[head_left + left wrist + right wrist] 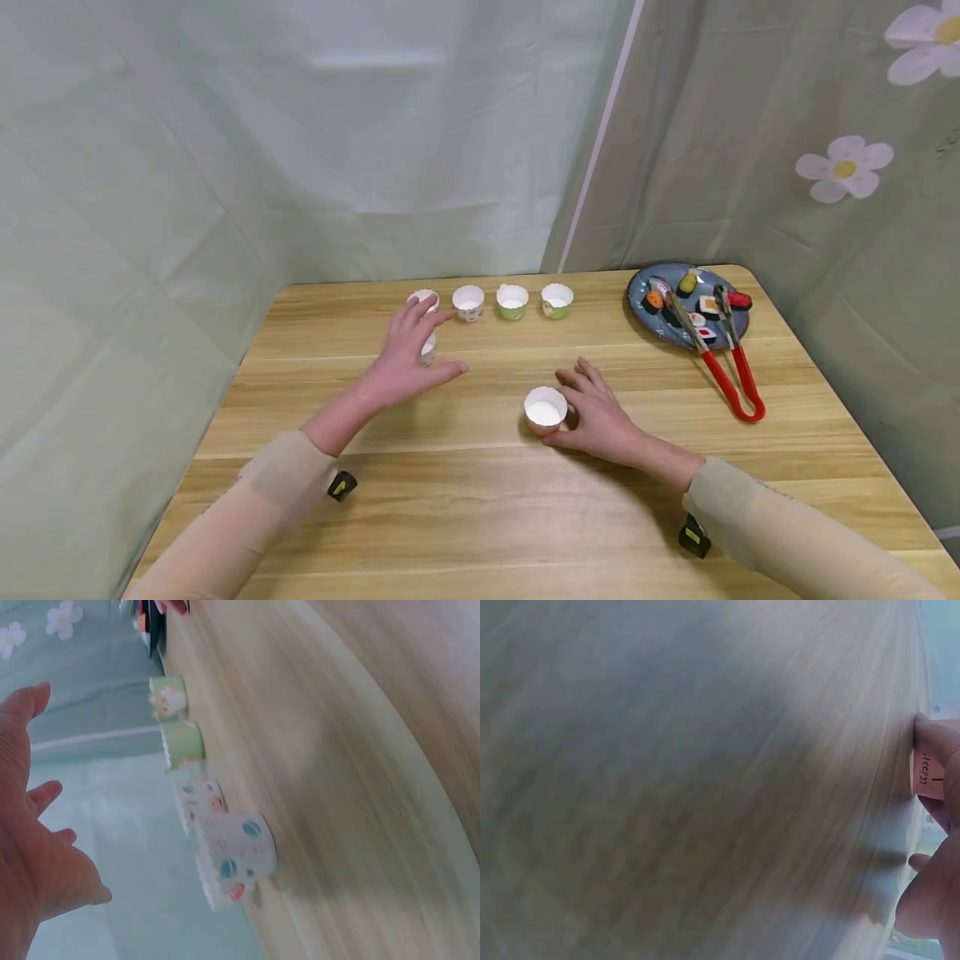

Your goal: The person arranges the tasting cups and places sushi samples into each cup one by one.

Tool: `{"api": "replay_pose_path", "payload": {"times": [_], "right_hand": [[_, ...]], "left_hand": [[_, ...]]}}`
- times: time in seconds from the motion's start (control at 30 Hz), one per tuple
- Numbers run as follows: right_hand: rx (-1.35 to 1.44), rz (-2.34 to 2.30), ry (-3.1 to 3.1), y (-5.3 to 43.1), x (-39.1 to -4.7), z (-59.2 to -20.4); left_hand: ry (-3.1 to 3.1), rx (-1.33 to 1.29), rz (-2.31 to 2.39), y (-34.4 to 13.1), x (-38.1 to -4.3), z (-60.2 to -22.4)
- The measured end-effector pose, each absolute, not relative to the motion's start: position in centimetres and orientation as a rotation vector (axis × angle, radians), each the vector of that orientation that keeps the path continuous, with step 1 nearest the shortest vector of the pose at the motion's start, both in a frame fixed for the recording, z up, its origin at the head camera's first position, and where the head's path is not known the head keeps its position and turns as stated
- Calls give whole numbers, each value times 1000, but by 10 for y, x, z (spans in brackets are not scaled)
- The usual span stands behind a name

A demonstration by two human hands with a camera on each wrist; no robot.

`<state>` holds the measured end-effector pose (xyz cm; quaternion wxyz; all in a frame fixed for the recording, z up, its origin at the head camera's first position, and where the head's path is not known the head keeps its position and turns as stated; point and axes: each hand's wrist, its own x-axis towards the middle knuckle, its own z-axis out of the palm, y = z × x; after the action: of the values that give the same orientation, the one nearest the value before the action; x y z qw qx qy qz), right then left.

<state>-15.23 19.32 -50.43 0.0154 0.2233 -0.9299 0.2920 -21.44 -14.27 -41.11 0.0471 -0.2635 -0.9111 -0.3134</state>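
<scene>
My right hand (pixel 600 421) pinches a pinkish paper baking cup (pixel 545 408) between thumb and fingers. The cup stands upright on the wooden table, and printed lettering shows on its side in the right wrist view. My left hand (pixel 412 358), fingers spread, hovers over the left of the table and holds nothing. Beneath it, partly hidden, is a white patterned paper cup (pixel 238 851). Along the back stand another white cup, partly covered by the left fingers, a patterned white cup (pixel 468 302) and two green cups, the left one (pixel 512 312) and the right one (pixel 557 310).
At the back right lies a blue plate (pixel 637 317) bearing several sushi pieces. Tongs (pixel 722 379) with red handles lean across it, their handle end on the table. Hanging cloth (pixel 450 150) closes in the table's back and sides.
</scene>
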Motion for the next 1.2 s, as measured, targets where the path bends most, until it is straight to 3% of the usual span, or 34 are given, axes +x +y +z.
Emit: {"api": "replay_pose_path", "payload": {"times": [0.43,1.2], "right_hand": [[688,912,-2897,193,-152,-502],[716,897,-2871,193,-150,-502]], "left_hand": [[-2822,-1099,-860,-105,-194,-416],[-2982,-1123,-776,-49,-179,-453]]}}
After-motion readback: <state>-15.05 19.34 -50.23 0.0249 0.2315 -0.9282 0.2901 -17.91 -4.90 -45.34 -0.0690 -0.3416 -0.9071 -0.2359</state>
